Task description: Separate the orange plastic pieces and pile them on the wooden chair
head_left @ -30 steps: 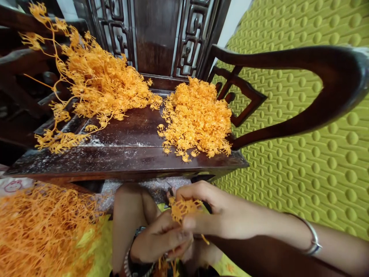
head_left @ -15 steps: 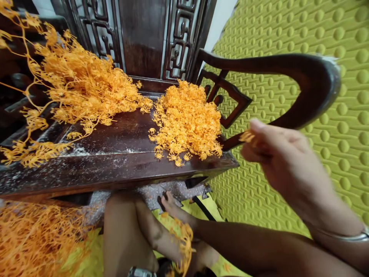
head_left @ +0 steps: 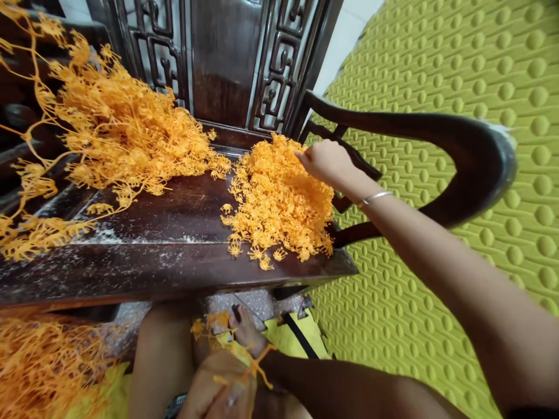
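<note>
My right hand (head_left: 327, 163), with a silver bangle at its wrist, is over the back right of a heap of small orange plastic pieces (head_left: 279, 203) on the dark wooden bench. Its fingers are bent downward, and whether anything is between them is hidden. Low in the view, above my legs, my left hand (head_left: 225, 384) is closed around an orange plastic strand (head_left: 257, 366), blurred by motion. A larger tangle of orange strands (head_left: 131, 128) lies on the left of the bench.
The dark wooden bench (head_left: 187, 262) has white specks, a carved back and a curved armrest (head_left: 471, 157) at right. Orange strands (head_left: 48, 366) fill the lower left. Yellow bumpy matting (head_left: 437, 314) spreads at right. My bare legs are below the bench.
My right hand has moved left from beside the armrest to the orange heap. My left hand has risen into view with the orange strand. The view has shifted slightly.
</note>
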The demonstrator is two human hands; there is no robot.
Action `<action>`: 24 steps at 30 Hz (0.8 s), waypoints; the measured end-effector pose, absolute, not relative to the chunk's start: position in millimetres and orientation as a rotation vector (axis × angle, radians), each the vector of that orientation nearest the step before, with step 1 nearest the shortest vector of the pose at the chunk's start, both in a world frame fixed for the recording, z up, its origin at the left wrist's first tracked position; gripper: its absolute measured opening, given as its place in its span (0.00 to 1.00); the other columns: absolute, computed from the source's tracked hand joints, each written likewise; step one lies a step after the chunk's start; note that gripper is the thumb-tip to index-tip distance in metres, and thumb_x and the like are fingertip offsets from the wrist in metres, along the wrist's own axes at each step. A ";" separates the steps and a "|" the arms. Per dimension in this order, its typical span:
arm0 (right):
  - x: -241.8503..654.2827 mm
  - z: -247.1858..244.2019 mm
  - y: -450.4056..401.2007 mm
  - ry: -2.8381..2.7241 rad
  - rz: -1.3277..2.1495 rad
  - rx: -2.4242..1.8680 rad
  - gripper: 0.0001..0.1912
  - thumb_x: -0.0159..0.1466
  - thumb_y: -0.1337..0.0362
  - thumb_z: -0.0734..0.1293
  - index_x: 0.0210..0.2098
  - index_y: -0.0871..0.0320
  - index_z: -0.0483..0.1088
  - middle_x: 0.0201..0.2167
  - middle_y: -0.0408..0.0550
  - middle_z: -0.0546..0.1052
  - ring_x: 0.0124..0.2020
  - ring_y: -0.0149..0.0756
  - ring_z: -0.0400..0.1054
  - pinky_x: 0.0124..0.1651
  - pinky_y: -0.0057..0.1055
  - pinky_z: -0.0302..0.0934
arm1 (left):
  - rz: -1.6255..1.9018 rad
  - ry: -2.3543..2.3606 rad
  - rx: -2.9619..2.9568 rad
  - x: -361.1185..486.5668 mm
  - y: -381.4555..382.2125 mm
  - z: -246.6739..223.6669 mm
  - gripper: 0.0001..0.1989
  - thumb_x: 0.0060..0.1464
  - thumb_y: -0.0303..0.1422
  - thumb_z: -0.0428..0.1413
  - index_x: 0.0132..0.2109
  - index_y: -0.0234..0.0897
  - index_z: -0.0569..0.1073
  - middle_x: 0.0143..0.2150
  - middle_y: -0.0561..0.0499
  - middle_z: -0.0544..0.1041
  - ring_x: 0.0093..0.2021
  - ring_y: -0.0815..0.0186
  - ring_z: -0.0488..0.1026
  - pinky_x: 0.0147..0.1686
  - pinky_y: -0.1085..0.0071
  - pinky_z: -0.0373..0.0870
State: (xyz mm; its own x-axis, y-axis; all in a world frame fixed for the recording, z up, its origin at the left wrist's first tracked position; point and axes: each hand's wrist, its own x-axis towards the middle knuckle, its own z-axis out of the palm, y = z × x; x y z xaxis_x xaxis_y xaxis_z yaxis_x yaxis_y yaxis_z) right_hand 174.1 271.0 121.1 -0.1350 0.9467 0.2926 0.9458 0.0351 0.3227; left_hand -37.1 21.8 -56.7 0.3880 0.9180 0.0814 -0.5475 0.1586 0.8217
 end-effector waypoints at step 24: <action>133.4 86.1 193.9 3.577 -0.432 1.881 0.10 0.65 0.61 0.63 0.32 0.53 0.56 0.38 0.47 0.66 0.42 0.34 0.59 0.50 0.33 0.55 | 1.441 0.366 0.460 -22.2 53.0 -66.3 0.10 0.60 0.39 0.54 0.32 0.40 0.71 0.25 0.53 0.66 0.31 0.68 0.67 0.35 0.73 0.68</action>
State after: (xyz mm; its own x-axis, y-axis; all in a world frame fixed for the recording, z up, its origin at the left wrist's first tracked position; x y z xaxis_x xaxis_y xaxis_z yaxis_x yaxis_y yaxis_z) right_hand 133.4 193.9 86.1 -0.2598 0.7378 0.6230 0.5684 0.6384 -0.5190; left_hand -22.2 53.0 -66.3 0.1007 0.9943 0.0344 -0.8576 0.0692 0.5097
